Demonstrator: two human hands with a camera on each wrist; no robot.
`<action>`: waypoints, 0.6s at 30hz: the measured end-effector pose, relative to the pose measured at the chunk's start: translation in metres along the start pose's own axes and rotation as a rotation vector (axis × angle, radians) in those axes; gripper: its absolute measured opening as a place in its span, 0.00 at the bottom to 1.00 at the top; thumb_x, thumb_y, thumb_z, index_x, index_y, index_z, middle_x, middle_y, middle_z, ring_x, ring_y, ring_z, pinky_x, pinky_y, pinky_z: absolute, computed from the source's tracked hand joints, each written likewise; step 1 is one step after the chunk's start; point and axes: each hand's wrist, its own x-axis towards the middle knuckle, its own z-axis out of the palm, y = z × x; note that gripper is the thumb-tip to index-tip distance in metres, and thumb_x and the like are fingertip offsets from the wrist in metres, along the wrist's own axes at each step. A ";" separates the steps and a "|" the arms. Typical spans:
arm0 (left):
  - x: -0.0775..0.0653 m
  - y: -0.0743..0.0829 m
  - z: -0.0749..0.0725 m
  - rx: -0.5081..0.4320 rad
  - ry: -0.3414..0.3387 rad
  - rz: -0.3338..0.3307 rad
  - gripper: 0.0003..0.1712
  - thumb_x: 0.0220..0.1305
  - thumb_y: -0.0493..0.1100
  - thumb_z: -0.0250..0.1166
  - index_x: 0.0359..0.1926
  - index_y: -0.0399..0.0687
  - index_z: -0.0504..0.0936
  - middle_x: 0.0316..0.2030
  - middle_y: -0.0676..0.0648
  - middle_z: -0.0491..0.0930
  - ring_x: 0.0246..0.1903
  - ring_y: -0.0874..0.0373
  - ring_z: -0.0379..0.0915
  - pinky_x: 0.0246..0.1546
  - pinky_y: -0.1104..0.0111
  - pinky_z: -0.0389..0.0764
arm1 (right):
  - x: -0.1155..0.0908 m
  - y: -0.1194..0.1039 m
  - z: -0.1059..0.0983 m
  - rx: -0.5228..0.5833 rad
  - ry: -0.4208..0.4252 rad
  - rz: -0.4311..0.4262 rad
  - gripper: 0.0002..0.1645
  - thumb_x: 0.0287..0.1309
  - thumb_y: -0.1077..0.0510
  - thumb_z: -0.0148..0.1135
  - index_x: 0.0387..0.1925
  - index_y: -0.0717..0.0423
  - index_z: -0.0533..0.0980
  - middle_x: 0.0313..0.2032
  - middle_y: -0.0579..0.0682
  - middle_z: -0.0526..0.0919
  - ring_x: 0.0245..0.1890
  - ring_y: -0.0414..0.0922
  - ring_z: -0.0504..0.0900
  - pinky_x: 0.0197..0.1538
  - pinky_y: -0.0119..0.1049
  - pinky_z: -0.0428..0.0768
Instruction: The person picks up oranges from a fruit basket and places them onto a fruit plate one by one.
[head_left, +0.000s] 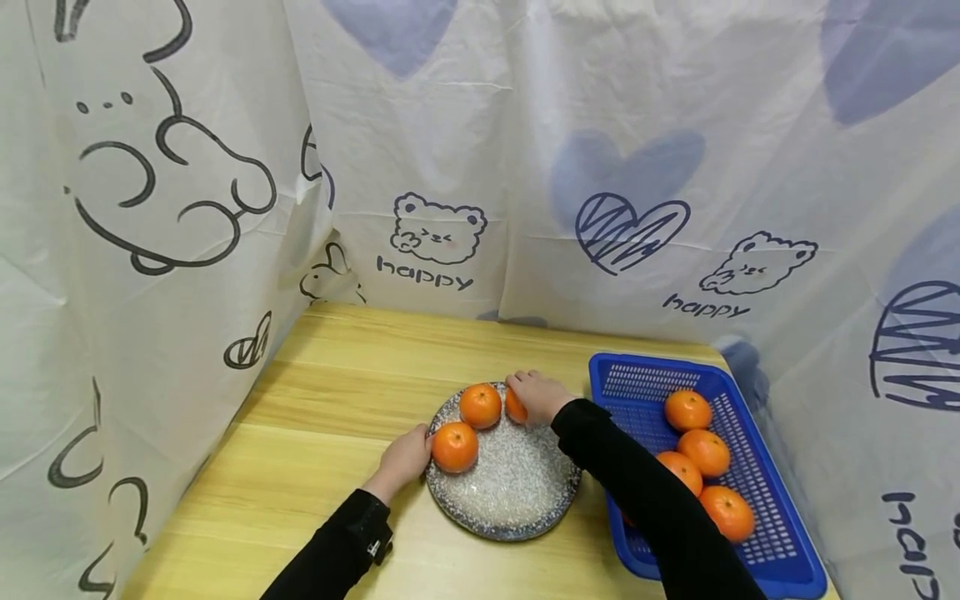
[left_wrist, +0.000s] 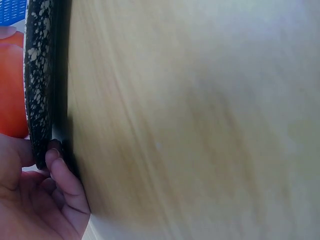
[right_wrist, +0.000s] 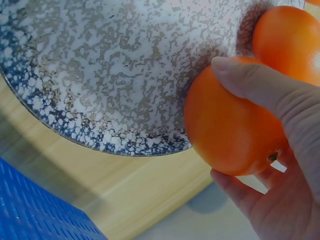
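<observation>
While our left hand [head_left: 407,456] pinches the speckled plate [head_left: 517,479] by its left edge, our right hand [head_left: 538,394], nearer the blue plastic basket [head_left: 660,362], curls round a mandarin [right_wrist: 230,120] at the plate's far side, just right of two loose mandarins [head_left: 480,406].

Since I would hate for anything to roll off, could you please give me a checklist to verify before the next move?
1. Plate steadied: ok, left hand pinches its rim.
2. Right hand free: not ok, it holds an orange.
3. That orange resting fully on the plate: cannot tell.
4. Two other oranges on the plate: ok.
5. Basket apart from the plate: ok.
6. Basket's full count: cannot tell, the right sleeve hides part.
</observation>
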 end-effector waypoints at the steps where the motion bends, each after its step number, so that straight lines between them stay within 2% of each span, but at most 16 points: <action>1: 0.000 0.000 0.000 -0.001 0.000 -0.001 0.15 0.72 0.46 0.50 0.46 0.39 0.76 0.41 0.36 0.82 0.40 0.41 0.80 0.40 0.51 0.79 | 0.001 0.000 0.000 0.018 -0.013 0.007 0.41 0.48 0.54 0.75 0.62 0.54 0.66 0.60 0.57 0.72 0.60 0.56 0.72 0.58 0.46 0.76; 6: -0.002 0.000 0.000 0.010 0.011 0.015 0.14 0.72 0.45 0.51 0.44 0.39 0.76 0.39 0.36 0.82 0.39 0.41 0.80 0.38 0.51 0.79 | 0.001 0.002 -0.001 0.124 -0.037 0.029 0.39 0.51 0.56 0.72 0.63 0.54 0.65 0.62 0.58 0.69 0.63 0.57 0.69 0.58 0.50 0.74; 11: -0.002 0.000 0.001 0.000 0.011 0.011 0.13 0.72 0.45 0.51 0.44 0.40 0.76 0.39 0.37 0.82 0.40 0.41 0.80 0.39 0.51 0.79 | 0.006 0.010 0.011 0.201 0.025 -0.032 0.38 0.52 0.54 0.70 0.63 0.56 0.65 0.64 0.60 0.67 0.65 0.59 0.66 0.60 0.55 0.73; 14: -0.002 0.000 0.001 0.000 0.005 0.007 0.14 0.72 0.45 0.51 0.45 0.40 0.77 0.40 0.37 0.83 0.40 0.42 0.80 0.39 0.51 0.80 | 0.006 0.010 0.014 0.217 0.015 -0.036 0.42 0.54 0.53 0.69 0.67 0.56 0.62 0.69 0.61 0.60 0.70 0.60 0.59 0.62 0.56 0.71; 18: -0.002 0.000 0.001 0.003 0.004 0.006 0.14 0.72 0.45 0.51 0.46 0.39 0.77 0.40 0.37 0.83 0.40 0.42 0.80 0.39 0.52 0.80 | 0.001 0.003 0.006 0.209 -0.061 0.007 0.53 0.52 0.57 0.72 0.74 0.50 0.52 0.75 0.59 0.47 0.75 0.60 0.47 0.64 0.55 0.69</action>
